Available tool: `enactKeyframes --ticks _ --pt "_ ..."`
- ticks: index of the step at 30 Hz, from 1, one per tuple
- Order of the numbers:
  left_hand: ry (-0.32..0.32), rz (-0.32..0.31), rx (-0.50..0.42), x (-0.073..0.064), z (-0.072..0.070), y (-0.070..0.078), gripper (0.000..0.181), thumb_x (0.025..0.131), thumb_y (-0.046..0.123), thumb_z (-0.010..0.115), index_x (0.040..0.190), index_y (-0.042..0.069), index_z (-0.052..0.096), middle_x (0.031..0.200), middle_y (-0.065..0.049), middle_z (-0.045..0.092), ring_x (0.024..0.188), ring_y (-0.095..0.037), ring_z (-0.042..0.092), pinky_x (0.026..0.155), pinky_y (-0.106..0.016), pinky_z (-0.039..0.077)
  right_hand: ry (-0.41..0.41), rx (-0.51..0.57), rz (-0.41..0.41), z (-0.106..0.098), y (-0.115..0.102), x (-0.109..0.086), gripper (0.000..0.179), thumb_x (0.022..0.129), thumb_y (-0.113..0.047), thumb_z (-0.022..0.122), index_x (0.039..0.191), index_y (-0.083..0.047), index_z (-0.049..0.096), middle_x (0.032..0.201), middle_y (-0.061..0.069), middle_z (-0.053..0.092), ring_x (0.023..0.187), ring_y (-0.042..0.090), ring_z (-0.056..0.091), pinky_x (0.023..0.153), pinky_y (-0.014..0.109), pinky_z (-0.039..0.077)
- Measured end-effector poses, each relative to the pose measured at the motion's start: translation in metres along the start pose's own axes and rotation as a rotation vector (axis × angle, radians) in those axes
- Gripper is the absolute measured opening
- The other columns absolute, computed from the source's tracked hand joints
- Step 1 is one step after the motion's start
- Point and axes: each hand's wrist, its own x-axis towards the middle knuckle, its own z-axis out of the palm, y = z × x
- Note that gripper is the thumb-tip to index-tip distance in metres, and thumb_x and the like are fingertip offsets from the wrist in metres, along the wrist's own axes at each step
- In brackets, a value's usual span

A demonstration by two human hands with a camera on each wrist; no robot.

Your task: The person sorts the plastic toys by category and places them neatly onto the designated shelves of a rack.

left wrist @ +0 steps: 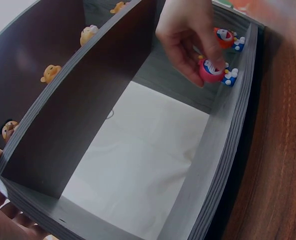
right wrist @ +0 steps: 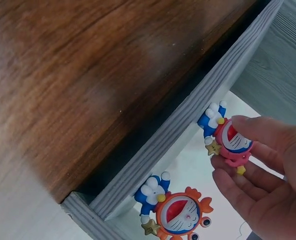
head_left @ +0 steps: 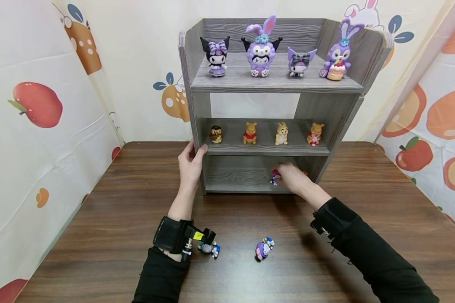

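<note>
My right hand point(head_left: 293, 179) pinches a blue-and-white cat figurine in a pink hood point(right wrist: 236, 140) at its head, with thumb and fingers on either side. The figurine stands upright, its feet at the front of the bottom shelf point(head_left: 239, 176). Beside it, nearer the right wall, is a similar figurine in an orange crab hood point(right wrist: 180, 212), mostly hidden behind my hand in the head view. My left hand point(head_left: 190, 166) holds the left side panel of the grey wooden shelf unit point(head_left: 192, 105), thumb at the front edge and fingers outside.
Two figurines lie on the brown table: a purple-hooded one point(head_left: 263, 249) and a grey-and-blue one point(head_left: 211, 248), partly hidden by the left wrist camera. Small bear and animal figures, among them an owl point(head_left: 215, 134), line the middle shelf. Purple character figures point(head_left: 260, 57) stand on top.
</note>
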Motion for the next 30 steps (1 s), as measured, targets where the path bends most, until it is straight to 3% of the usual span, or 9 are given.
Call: enactKeyframes --ticks 6,10,15,18,22,26,30 --pt "0.003 -0.003 -0.001 0.001 0.0 -0.001 0.042 0.084 0.008 0.056 0.125 0.0 0.049 0.117 -0.016 0.054 0.102 -0.016 0.051 0.085 -0.028 0.039 -0.021 -0.023 0.033 -0.002 -0.004 -0.004 0.03 0.074 -0.005 0.068 0.101 0.005 0.059 0.075 0.006 0.056 0.066 0.018 0.053 0.058 0.034 0.043" --pt "0.003 -0.005 0.003 0.001 0.0 -0.001 0.041 0.085 0.009 0.056 0.125 0.001 0.049 0.115 -0.016 0.054 0.1 -0.016 0.051 0.084 -0.027 0.039 0.023 -0.068 0.021 -0.008 -0.011 -0.008 0.033 0.074 -0.007 0.069 0.103 0.004 0.059 0.083 0.01 0.058 0.074 0.022 0.056 0.061 0.036 0.045" --pt "0.004 -0.002 0.002 0.001 0.0 -0.001 0.041 0.085 0.009 0.055 0.125 0.001 0.049 0.116 -0.016 0.054 0.1 -0.016 0.051 0.084 -0.027 0.039 0.135 -0.133 -0.072 -0.015 -0.025 -0.018 0.032 0.071 -0.007 0.071 0.099 0.004 0.06 0.095 0.016 0.057 0.086 0.03 0.054 0.07 0.04 0.045" --pt "0.005 -0.001 -0.002 0.001 0.0 -0.001 0.042 0.084 0.008 0.055 0.125 0.001 0.049 0.115 -0.016 0.055 0.1 -0.016 0.052 0.084 -0.028 0.039 0.158 -0.138 -0.147 -0.018 -0.037 -0.025 0.031 0.07 -0.007 0.072 0.097 0.002 0.061 0.097 0.016 0.057 0.089 0.031 0.053 0.073 0.04 0.044" --pt "0.004 -0.003 -0.003 0.001 -0.001 -0.001 0.042 0.084 0.008 0.055 0.125 0.001 0.049 0.116 -0.016 0.054 0.101 -0.016 0.051 0.085 -0.028 0.039 0.104 -0.11 -0.23 -0.019 -0.057 -0.035 0.029 0.072 -0.012 0.072 0.097 0.0 0.062 0.097 0.014 0.058 0.088 0.027 0.056 0.074 0.038 0.045" --pt "0.005 -0.004 0.0 0.001 -0.001 -0.001 0.042 0.084 0.008 0.055 0.125 0.001 0.05 0.115 -0.016 0.055 0.1 -0.016 0.051 0.084 -0.027 0.039 -0.005 -0.041 -0.29 -0.019 -0.075 -0.044 0.028 0.074 -0.014 0.071 0.098 -0.002 0.063 0.094 0.008 0.058 0.083 0.02 0.058 0.07 0.031 0.047" --pt "0.004 0.001 -0.002 0.001 0.0 -0.001 0.041 0.084 0.008 0.055 0.124 0.002 0.05 0.115 -0.016 0.055 0.099 -0.016 0.052 0.083 -0.027 0.04 -0.107 -0.003 -0.407 -0.018 -0.089 -0.051 0.03 0.073 -0.014 0.071 0.1 -0.004 0.062 0.094 0.004 0.058 0.084 0.015 0.057 0.072 0.027 0.046"
